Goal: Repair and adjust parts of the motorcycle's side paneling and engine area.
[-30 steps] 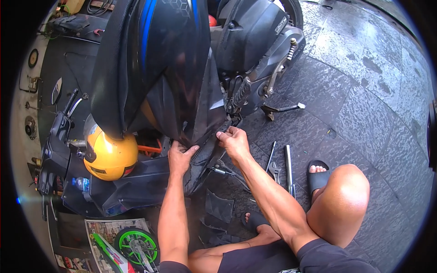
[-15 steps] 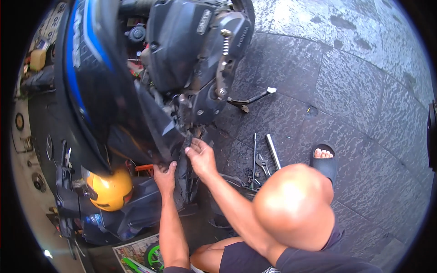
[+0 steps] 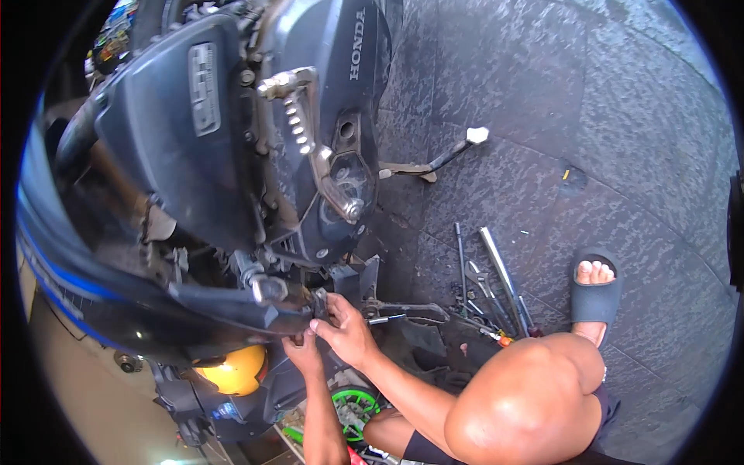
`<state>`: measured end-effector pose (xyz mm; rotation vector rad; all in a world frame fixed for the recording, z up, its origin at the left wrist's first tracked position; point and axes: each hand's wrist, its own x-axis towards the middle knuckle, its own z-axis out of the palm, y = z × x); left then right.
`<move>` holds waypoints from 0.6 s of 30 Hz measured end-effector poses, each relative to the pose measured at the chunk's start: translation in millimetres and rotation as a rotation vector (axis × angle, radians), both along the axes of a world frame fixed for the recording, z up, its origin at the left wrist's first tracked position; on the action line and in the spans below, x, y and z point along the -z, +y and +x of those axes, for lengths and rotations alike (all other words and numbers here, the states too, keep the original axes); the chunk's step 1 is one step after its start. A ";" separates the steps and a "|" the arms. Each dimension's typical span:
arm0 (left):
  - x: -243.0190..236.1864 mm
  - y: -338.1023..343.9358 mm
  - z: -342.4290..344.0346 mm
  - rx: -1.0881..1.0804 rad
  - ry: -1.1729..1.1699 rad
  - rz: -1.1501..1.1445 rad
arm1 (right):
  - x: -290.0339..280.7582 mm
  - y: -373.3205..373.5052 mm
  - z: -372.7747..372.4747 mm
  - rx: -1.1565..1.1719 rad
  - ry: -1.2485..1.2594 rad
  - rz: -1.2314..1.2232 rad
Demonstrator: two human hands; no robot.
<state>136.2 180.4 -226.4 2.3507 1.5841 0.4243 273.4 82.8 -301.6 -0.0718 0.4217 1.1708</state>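
A black scooter body panel (image 3: 256, 325) with a blue stripe hangs from the scooter on the left, its near tip between my hands. Below that tip is my left hand (image 3: 304, 355), thumb up and closed on the panel's edge, its other fingers partly hidden. My right hand (image 3: 346, 332) pinches the end of the panel from the right, thumb and fingers bent around it. Just above are the scooter's engine cover (image 3: 325, 93) and its metal kick-start lever (image 3: 318, 155).
The kickstand (image 3: 442, 160) juts out to the right over dark floor tiles. An adjustable wrench (image 3: 482, 279), a metal pipe (image 3: 500, 263) and other tools lie beside my knee. A yellow helmet (image 3: 236, 370) and a green wheel (image 3: 355, 411) are lower left.
My view has shifted toward the engine side. The panel now lies more level across the lower left, and my hands have come closer together at its tip.
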 end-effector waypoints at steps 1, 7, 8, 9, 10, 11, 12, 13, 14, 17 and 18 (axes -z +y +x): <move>-1.0 0.0 -1.2 -0.071 0.012 -0.021 | -0.5 0.1 0.3 0.016 -0.027 -0.030; -8.8 -1.6 6.4 -0.126 0.167 -0.011 | -5.1 -1.0 9.7 -0.083 0.004 -0.063; -8.8 -2.3 10.2 -0.117 0.192 -0.007 | -5.4 -2.1 11.8 -0.088 -0.021 -0.066; -7.1 -3.3 13.6 -0.187 0.247 0.001 | -5.1 -3.0 13.6 -0.108 -0.059 -0.079; -6.2 -5.7 16.1 -0.173 0.316 0.012 | -5.3 -3.4 15.1 -0.102 0.026 -0.040; -3.8 -7.3 17.5 -0.115 0.268 0.004 | -3.8 -3.9 16.5 -0.118 0.024 -0.040; -0.7 -8.7 17.3 -0.084 0.236 0.047 | -2.3 -4.8 17.7 -0.150 0.035 -0.005; 0.0 -10.4 15.2 -0.020 0.213 0.085 | -0.9 -5.6 18.7 -0.181 0.049 0.031; -0.6 -9.4 12.1 -0.020 0.269 0.105 | 1.2 -5.7 19.8 -0.198 0.068 0.051; -6.1 -2.0 -3.8 -0.008 0.402 0.078 | 5.9 -6.0 22.3 -0.258 -0.019 0.111; -8.4 2.1 -9.2 -0.016 0.401 0.086 | 5.7 -5.9 22.9 -0.254 -0.056 0.101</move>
